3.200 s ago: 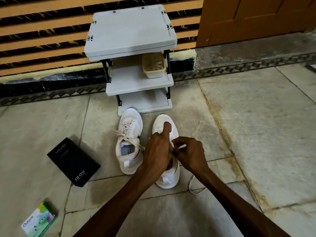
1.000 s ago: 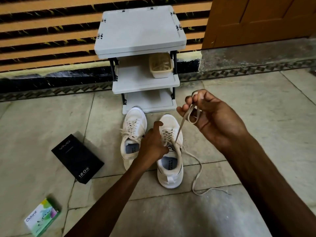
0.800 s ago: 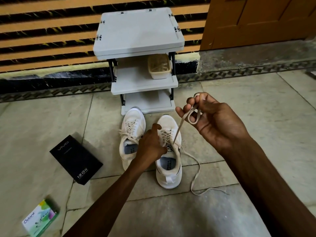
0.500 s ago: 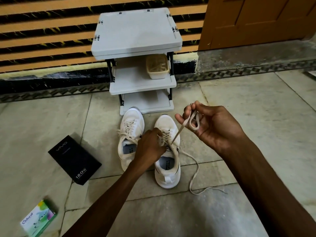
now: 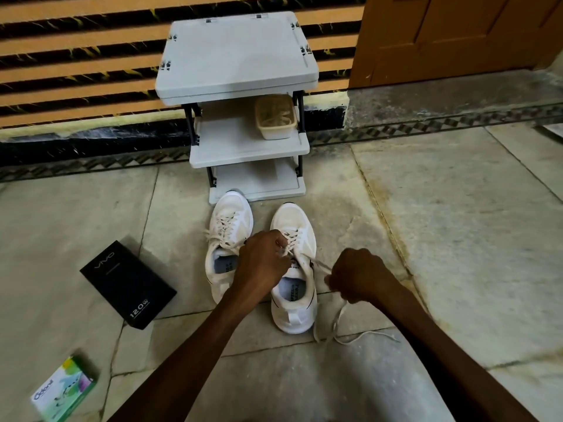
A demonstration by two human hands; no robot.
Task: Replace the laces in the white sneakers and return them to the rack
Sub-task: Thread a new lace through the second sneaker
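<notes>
Head view showed the left hand [image 5: 261, 261] pinching the lace [image 5: 330, 322] at the right sneaker [image 5: 294, 269], the right hand [image 5: 358, 277] fisted around its free end.

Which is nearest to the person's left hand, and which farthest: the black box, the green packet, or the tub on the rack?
From the left hand, in the head view:
1. Black box, on the floor just to its left.
2. Tub, ahead on the rack's middle shelf.
3. Green packet, far down at the left corner.
</notes>
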